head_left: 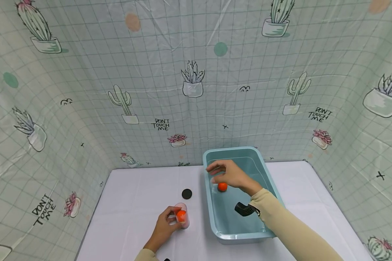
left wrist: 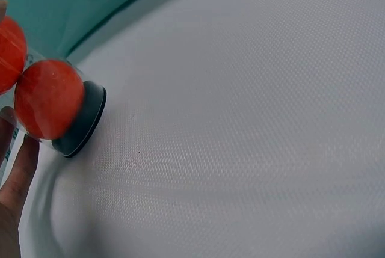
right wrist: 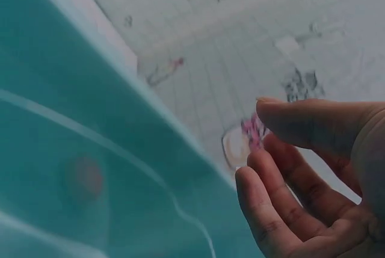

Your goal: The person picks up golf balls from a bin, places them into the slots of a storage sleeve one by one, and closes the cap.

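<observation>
My left hand [head_left: 166,224] grips a clear cylindrical container [head_left: 186,222] standing upright on the table. Two orange-red balls [left wrist: 49,98] sit stacked inside it, above a dark base [left wrist: 84,122], as the left wrist view shows. Over the left side of a blue-green plastic bin [head_left: 215,217], my right hand [head_left: 230,174] hovers with loosely bent fingers and holds nothing. Below that hand, one orange-red ball [head_left: 222,186] lies on the bin's floor; the right wrist view shows it blurred. A flat black disc [head_left: 187,194], perhaps a lid, lies on the table just beyond the container.
A white cloth covers the table [head_left: 117,210]. The bin's raised wall stands between the container and the ball in the bin. Grid-patterned curtains [head_left: 196,108] with cactus drawings hang behind and at both sides. A black wrist camera [head_left: 245,209] sits on the right wrist.
</observation>
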The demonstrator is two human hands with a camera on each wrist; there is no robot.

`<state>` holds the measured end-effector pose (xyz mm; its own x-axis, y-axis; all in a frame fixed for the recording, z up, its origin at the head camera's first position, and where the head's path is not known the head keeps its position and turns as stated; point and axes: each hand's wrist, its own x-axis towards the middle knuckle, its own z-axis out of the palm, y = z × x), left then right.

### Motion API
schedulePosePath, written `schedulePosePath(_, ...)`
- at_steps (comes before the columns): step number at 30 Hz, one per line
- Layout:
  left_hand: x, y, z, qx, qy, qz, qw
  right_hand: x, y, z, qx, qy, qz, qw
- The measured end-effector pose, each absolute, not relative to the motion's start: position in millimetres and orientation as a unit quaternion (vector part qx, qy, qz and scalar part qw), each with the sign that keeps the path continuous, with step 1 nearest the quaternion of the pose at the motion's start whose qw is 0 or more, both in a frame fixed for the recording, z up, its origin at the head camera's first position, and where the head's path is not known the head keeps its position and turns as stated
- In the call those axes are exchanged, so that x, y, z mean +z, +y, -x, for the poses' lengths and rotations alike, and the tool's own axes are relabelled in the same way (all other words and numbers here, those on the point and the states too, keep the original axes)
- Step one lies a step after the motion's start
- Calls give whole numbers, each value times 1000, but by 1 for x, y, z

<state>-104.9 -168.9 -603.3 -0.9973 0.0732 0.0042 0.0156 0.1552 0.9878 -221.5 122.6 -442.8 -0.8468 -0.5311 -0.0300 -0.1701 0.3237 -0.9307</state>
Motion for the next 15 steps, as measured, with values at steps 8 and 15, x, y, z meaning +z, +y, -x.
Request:
schedulePosePath(8, -602, -167, 104, 655, 755, -20, 25, -466, 144, 239, -535, 809, 179, 166)
schedulePosePath(15, -601, -167, 103, 650, 759, -21, 21, -483, 147, 255, -526, 813, 170, 184)
